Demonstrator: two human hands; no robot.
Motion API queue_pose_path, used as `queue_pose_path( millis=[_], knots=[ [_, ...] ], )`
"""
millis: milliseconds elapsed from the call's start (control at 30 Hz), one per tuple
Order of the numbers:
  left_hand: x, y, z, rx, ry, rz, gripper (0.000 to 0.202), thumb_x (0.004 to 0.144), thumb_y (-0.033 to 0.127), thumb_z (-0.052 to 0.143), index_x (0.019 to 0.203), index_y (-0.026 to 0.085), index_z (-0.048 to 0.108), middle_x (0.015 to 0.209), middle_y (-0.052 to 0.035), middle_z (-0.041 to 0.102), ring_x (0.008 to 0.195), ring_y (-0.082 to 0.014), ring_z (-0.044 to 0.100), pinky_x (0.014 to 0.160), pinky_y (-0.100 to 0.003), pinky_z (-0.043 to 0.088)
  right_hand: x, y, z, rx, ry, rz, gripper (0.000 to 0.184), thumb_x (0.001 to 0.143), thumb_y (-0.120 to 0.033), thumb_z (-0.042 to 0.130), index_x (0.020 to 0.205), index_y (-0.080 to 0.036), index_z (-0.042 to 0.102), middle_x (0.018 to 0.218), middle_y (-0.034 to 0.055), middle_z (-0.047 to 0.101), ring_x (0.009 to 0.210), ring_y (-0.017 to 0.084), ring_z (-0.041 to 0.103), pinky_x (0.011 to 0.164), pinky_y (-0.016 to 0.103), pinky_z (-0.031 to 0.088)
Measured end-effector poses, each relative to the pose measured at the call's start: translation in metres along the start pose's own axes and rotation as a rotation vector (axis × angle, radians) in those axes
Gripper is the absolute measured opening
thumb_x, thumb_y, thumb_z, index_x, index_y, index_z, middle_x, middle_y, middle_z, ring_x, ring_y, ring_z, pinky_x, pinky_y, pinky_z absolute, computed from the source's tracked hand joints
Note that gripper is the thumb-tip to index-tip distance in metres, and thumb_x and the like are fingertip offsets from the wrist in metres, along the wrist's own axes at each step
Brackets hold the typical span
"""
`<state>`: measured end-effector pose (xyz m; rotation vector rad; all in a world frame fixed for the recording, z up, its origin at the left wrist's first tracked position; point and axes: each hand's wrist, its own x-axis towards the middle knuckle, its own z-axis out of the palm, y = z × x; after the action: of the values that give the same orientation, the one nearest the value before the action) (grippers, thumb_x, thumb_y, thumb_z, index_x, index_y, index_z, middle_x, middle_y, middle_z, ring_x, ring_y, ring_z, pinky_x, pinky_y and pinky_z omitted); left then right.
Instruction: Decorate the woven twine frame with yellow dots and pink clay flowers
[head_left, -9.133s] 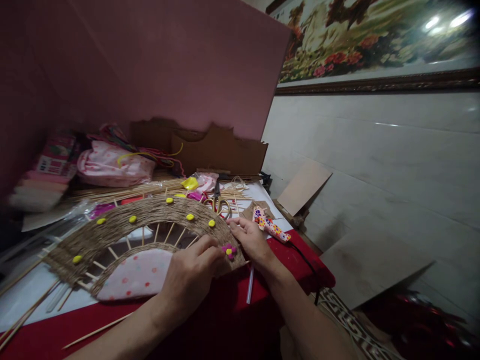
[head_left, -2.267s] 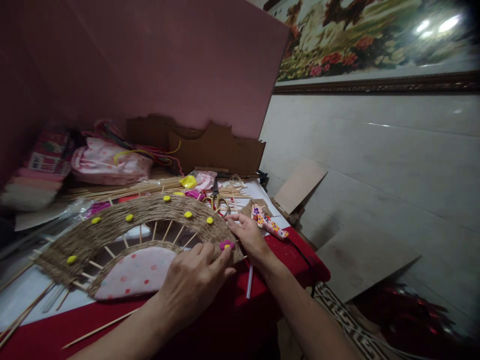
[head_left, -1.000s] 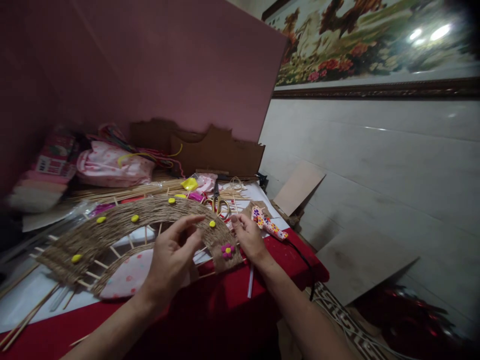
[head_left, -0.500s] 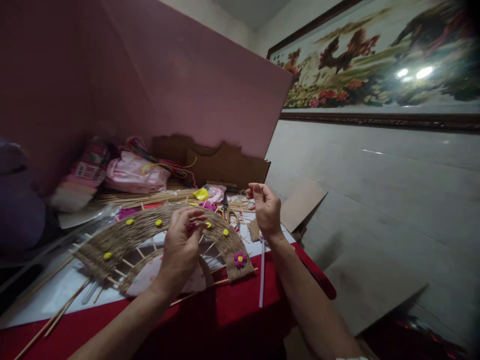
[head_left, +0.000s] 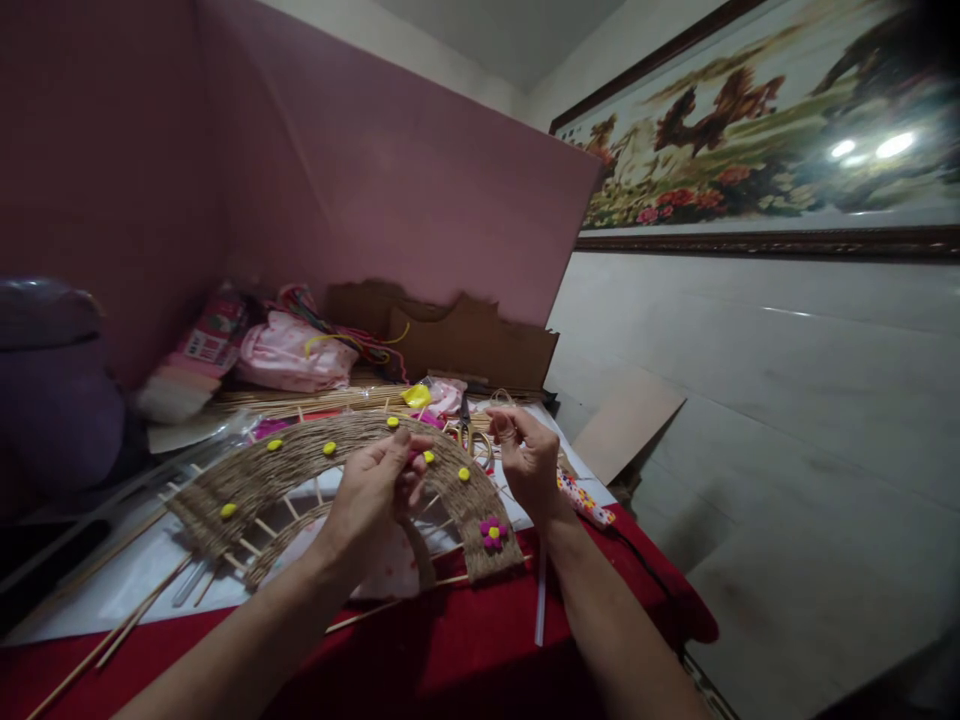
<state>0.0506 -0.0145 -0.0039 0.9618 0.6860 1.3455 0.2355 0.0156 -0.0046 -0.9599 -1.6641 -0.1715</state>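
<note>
A fan-shaped arch of woven jute twine (head_left: 300, 462) on wooden skewers lies on the table, dotted with yellow beads. A pink and yellow flower (head_left: 493, 531) sits at its right end. My left hand (head_left: 379, 492) hovers above the arch's middle with fingers pinched together; a bit of pink shows between them, too small to name. My right hand (head_left: 527, 462) is raised beside the arch's right end, thumb and fingers pinched on something tiny I cannot make out. A spotted glue gun (head_left: 585, 502) lies just right of that hand.
A red cloth (head_left: 465, 650) covers the table's front. Scissors (head_left: 466, 437), bundles of skewers (head_left: 292, 402), a pink bag (head_left: 292, 350) and cut cardboard (head_left: 472, 335) crowd the back against a pink wall. A white glue stick (head_left: 539, 605) lies near the edge. Cardboard sheets lean right.
Both hands have left the flower at the arch's right end and lifted off the arch. They now hover pinched above it, and the view has tilted upward.
</note>
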Motion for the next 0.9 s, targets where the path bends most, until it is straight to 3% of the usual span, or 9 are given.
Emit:
queue_pose_path(
  millis=[133, 233, 333, 433, 700, 900],
  knots=[
    [0.001, 0.0, 0.004, -0.065, -0.149, -0.073, 0.029, 0.065, 0.015, 0.071, 0.092, 0.011, 0.061, 0.077, -0.006, 0.067, 0.053, -0.0099, 0.06, 0.043, -0.016, 0.043, 0.001, -0.002, -0.004, 0.083, -0.057, -0.06, 0.017, 0.089, -0.023, 0.048, 0.086, -0.018, 0.064, 0.072, 0.0043, 0.062, 0.066, 0.016, 0.057, 0.062, 0.028, 0.043],
    [0.005, 0.004, 0.007, -0.03, -0.17, -0.131, 0.02, 0.07, 0.019, 0.068, 0.087, 0.012, 0.059, 0.082, -0.0085, 0.068, 0.055, -0.0127, 0.063, 0.04, -0.016, 0.043, 0.001, -0.007, -0.005, 0.243, -0.184, -0.134, 0.012, 0.085, -0.025, 0.054, 0.087, -0.019, 0.065, 0.078, 0.0053, 0.063, 0.073, 0.017, 0.057, 0.064, 0.029, 0.045],
    [0.01, 0.008, 0.009, 0.042, -0.169, -0.147, 0.019, 0.072, 0.027, 0.068, 0.079, 0.012, 0.059, 0.071, -0.0046, 0.065, 0.048, -0.0102, 0.059, 0.034, -0.014, 0.038, 0.0, -0.012, -0.005, 0.356, -0.266, -0.135, 0.019, 0.079, -0.026, 0.063, 0.097, -0.02, 0.062, 0.088, 0.0065, 0.06, 0.076, 0.017, 0.056, 0.058, 0.027, 0.045],
    [0.013, 0.011, 0.012, 0.094, -0.18, -0.122, 0.021, 0.067, 0.025, 0.072, 0.075, 0.01, 0.06, 0.058, 0.0001, 0.059, 0.042, -0.0061, 0.052, 0.034, -0.014, 0.037, -0.001, -0.012, -0.002, 0.401, -0.302, -0.122, 0.025, 0.077, -0.024, 0.066, 0.101, -0.02, 0.06, 0.092, 0.0067, 0.059, 0.078, 0.017, 0.055, 0.056, 0.025, 0.045],
    [0.021, 0.008, 0.018, 0.247, -0.198, -0.002, 0.022, 0.058, 0.022, 0.076, 0.068, 0.01, 0.06, 0.055, -0.0013, 0.062, 0.045, -0.0088, 0.054, 0.041, -0.018, 0.042, -0.002, -0.007, 0.003, 0.378, -0.306, -0.129, 0.011, 0.078, -0.018, 0.063, 0.089, -0.019, 0.061, 0.08, 0.003, 0.06, 0.07, 0.014, 0.055, 0.06, 0.026, 0.045],
    [0.025, -0.003, 0.007, 0.307, -0.179, 0.035, 0.028, 0.057, 0.031, 0.078, 0.07, 0.011, 0.062, 0.054, -0.0025, 0.064, 0.044, -0.0107, 0.056, 0.044, -0.021, 0.045, -0.004, -0.007, 0.006, 0.336, -0.359, -0.137, 0.007, 0.079, -0.016, 0.06, 0.085, -0.018, 0.061, 0.08, 0.0028, 0.061, 0.069, 0.013, 0.055, 0.06, 0.025, 0.045]
  ],
)
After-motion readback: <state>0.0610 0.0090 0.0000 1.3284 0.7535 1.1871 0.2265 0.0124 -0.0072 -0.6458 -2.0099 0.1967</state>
